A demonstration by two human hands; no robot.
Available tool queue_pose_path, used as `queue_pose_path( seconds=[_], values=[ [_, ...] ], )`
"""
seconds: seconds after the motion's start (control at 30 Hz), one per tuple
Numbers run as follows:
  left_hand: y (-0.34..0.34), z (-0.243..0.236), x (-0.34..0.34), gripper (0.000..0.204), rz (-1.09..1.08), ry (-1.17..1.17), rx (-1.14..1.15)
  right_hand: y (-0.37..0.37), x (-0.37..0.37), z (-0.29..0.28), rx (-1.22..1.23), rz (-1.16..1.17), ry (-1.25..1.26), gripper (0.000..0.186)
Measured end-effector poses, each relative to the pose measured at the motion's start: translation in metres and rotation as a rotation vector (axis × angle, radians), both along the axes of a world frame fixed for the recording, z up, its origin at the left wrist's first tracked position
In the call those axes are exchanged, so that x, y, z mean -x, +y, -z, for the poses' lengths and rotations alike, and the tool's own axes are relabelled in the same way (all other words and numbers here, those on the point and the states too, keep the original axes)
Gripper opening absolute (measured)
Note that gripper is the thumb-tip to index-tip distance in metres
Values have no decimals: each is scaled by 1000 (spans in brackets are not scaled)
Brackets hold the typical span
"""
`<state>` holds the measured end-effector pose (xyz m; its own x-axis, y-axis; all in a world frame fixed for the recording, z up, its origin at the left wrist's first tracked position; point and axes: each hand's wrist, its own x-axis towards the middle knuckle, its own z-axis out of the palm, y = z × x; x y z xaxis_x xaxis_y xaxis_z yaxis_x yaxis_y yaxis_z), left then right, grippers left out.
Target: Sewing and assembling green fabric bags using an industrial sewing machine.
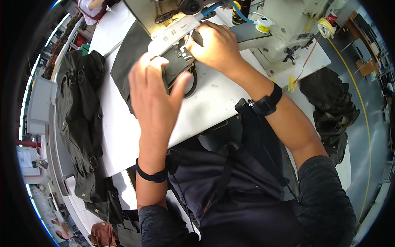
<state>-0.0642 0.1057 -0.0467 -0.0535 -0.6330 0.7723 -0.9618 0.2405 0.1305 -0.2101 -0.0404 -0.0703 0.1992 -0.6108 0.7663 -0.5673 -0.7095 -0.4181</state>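
A dark grey-green fabric piece (127, 61), apparently part of a bag, lies under the head of a sewing machine (173, 36). My right hand (218, 47) is beside the needle area, its fingers curled round a bit of the dark cloth; the fingertips are partly hidden. Over the near part of the fabric is my left hand (154, 96), slightly blurred, with its thumb spread away from the fingers and nothing visible in it. A dark strap loop (192, 85) shows between the hands, close to the metal presser foot (181, 51).
Dark bags (80, 123) are piled along the left, and more dark bags (329, 107) are heaped at the right. The white table (214, 96) ends just in front of my lap. A thread spool (263, 25) stands by the machine. Another person (92, 9) is at the far left.
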Motion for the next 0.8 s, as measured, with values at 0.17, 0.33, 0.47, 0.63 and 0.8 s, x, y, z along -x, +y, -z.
queue_pose_path(
  seconds=[0.17,0.33,0.47,0.63,0.8],
  values=[
    [-28,37,-9,49,122,-1,-148,-12,-20,15,92,-75,-259,23],
    [-20,50,-33,62,42,-26,-159,-33,-53,30,86,43,-205,22],
    [-18,56,-31,57,39,-107,-137,-41,-64,32,4,61,-157,27],
    [-20,53,-18,53,-63,-50,-102,-35,-55,28,63,68,-175,24],
    [-32,41,-10,52,171,-85,4,-31,-42,25,-61,-7,-104,21]
  ],
)
